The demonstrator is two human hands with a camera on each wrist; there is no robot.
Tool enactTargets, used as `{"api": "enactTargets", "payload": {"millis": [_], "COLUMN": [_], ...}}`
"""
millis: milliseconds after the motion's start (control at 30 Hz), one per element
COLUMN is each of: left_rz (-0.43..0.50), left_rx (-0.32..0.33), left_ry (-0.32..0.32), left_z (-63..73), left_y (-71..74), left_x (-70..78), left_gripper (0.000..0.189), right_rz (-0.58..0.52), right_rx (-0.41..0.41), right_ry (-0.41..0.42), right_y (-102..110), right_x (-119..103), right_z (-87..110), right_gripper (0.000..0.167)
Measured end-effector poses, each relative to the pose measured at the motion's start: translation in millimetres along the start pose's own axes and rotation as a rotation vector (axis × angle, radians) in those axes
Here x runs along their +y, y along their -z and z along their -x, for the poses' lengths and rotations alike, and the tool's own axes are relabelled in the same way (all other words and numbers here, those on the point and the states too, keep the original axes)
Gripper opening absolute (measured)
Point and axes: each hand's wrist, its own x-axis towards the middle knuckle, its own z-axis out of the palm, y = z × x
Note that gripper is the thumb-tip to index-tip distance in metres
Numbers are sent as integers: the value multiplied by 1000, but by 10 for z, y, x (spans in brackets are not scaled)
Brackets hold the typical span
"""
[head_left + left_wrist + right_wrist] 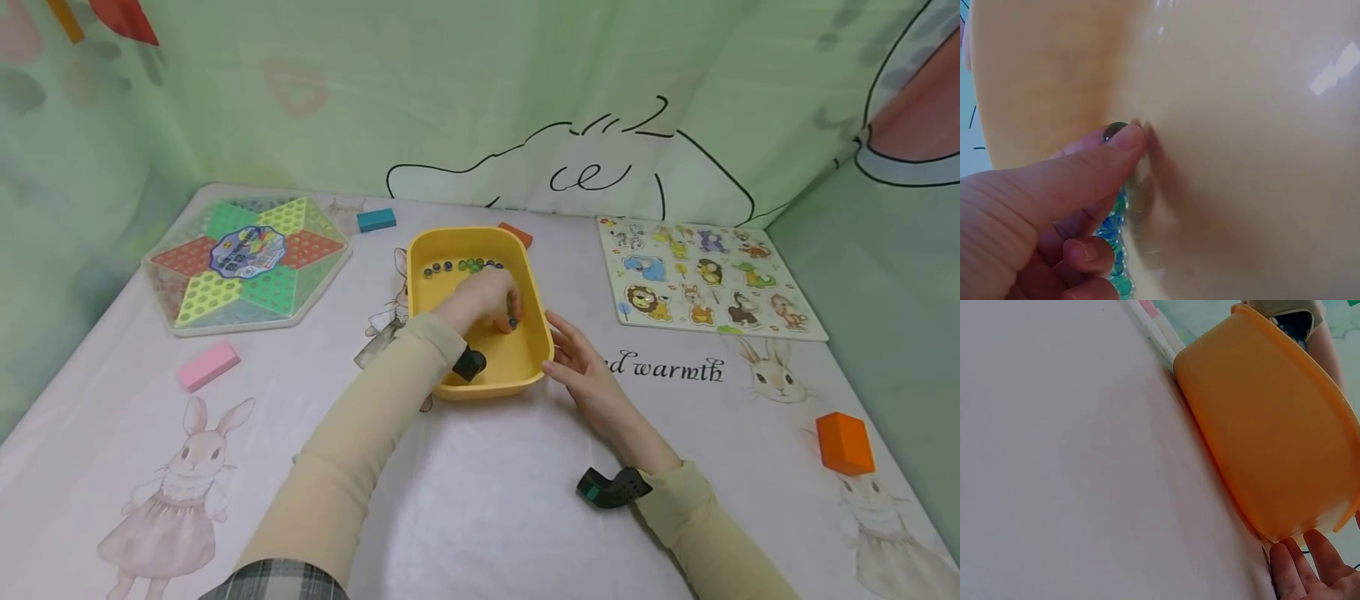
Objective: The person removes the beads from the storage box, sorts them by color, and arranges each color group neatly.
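Note:
A yellow plastic basin (491, 383) stands on the cloth-covered table. My left hand (480, 298) reaches inside it, and thumb and forefinger pinch a dark marble (1114, 130) near the wall in the left wrist view. More glass marbles (448, 266), blue and green, lie along the basin's far side. Several blue-green marbles (1116, 253) also show behind the curled fingers in the left wrist view. Outside the basin, my right hand (592, 385) touches its near right corner with thumb and fingers fairly straight. In the right wrist view the fingertips (1283, 553) rest against the outer wall.
A star-patterned Chinese checkers board (292, 292) lies at the left, and an animal puzzle board (712, 279) at the right. Blocks lie about: blue (377, 220), pink (209, 366), orange (845, 443) and a red-orange one (517, 234) partly behind the basin. A printed curtain (480, 100) hangs behind.

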Motion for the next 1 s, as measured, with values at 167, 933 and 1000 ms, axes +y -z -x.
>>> {"api": "enactTargets", "payload": {"millis": [167, 933, 1000], "left_rz": [22, 591, 582], "left_rx": [30, 179, 169], "left_ry": [-59, -211, -231], "left_z": [70, 1243, 1376], "left_y": [53, 370, 311], "left_x": [-52, -631, -687], "left_gripper": [12, 20, 20], "right_rz": [-6, 18, 14], "right_rx": [1, 1, 1], "right_ry": [-3, 11, 15], "right_y": [-29, 7, 7], "right_x": [20, -2, -1], "right_z": [-13, -35, -39], "right_gripper": [66, 64, 64]}}
